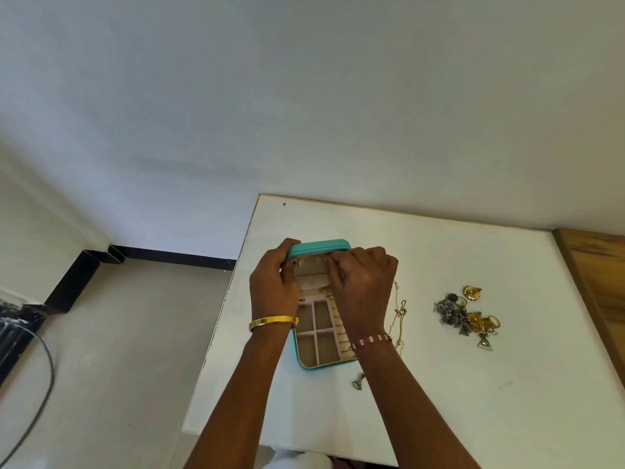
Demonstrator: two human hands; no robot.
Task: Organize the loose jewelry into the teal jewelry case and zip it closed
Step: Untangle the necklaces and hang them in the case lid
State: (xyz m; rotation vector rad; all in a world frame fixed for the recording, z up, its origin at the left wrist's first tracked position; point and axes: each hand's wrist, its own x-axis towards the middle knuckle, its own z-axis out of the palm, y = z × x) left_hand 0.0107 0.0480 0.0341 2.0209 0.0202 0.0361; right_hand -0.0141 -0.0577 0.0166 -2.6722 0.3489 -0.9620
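The teal jewelry case (319,247) lies open on the white table (439,384), its lid upright at the far end and beige compartments (321,336) showing below. My left hand (274,282) grips the lid's left corner. My right hand (362,286) is at the inside of the lid, fingertips pinching something small that I cannot make out. A thin gold chain (399,316) lies just right of the case. A heap of loose jewelry (468,316) with flower pieces, rings and triangle earrings sits further right. One small earring (358,382) lies near the case's front corner.
The table stands against a white wall, its left edge (223,306) dropping to a beige floor. A wooden panel (595,286) borders the right side. Dark cables and a black object (20,333) lie on the floor at far left.
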